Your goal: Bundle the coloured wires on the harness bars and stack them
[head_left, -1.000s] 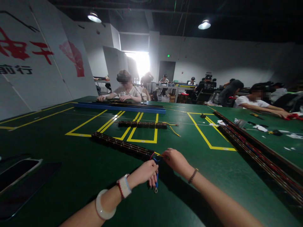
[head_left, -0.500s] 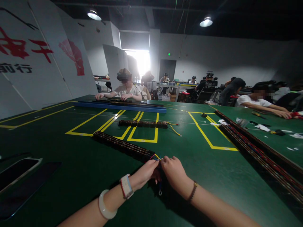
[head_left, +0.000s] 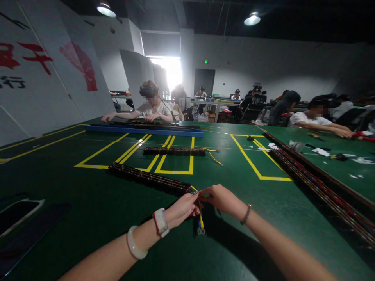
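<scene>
Lower centre of frame: left hand (head_left: 183,208) and right hand (head_left: 222,199) pinch the coloured wires (head_left: 199,212) leaving the near end of the black strip (head_left: 148,177). Pulling unevenly would likely tangle the leads or drag the strip.

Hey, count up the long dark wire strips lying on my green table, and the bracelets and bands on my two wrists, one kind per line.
Long dark wire strips on the green table: 2, the near strip at my hands and the far strip on the yellow lines.
White bangle: 1, left wrist.
White band: 1, left wrist.
Beaded bracelet: 1, right wrist.
Total: 5.
</scene>
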The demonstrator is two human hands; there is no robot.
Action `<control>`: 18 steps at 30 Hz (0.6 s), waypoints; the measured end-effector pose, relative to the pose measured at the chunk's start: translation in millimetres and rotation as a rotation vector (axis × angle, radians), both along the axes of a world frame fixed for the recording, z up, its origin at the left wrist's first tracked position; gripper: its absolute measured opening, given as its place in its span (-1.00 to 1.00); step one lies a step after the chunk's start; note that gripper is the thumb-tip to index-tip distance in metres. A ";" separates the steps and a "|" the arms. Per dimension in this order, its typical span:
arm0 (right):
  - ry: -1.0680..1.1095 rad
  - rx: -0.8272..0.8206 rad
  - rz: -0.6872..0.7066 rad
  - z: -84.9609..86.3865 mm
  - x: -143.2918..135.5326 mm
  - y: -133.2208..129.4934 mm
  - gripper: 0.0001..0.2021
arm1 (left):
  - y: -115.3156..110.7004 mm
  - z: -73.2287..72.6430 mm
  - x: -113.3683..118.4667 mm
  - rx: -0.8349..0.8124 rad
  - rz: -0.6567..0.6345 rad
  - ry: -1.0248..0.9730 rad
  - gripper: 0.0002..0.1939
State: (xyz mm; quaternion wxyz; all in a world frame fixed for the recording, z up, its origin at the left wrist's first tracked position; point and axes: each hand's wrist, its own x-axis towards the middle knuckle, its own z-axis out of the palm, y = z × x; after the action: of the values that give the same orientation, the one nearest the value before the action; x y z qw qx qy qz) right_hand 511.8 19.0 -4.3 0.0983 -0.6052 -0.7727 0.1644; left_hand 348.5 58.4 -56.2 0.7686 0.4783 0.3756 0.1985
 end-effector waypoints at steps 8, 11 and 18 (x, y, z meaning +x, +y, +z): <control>-0.179 0.156 -0.292 -9.8 29.3 50.7 -0.84 | 24.9 2.3 12.5 0.104 -0.035 0.056 -0.68; -0.197 0.163 -0.310 -17.1 32.0 60.8 -0.83 | 29.4 1.0 12.6 0.096 -0.047 0.041 -0.70; -0.272 0.182 -0.264 -27.3 31.7 57.9 -0.77 | 34.9 -3.5 9.8 0.052 -0.071 -0.028 -0.73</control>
State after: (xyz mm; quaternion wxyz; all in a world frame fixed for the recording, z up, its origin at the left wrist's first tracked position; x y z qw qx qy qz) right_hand 543.5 76.9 -31.6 0.0679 -0.7065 -0.7045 -0.0035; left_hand 358.2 93.2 -59.7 0.7678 0.5083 0.3421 0.1875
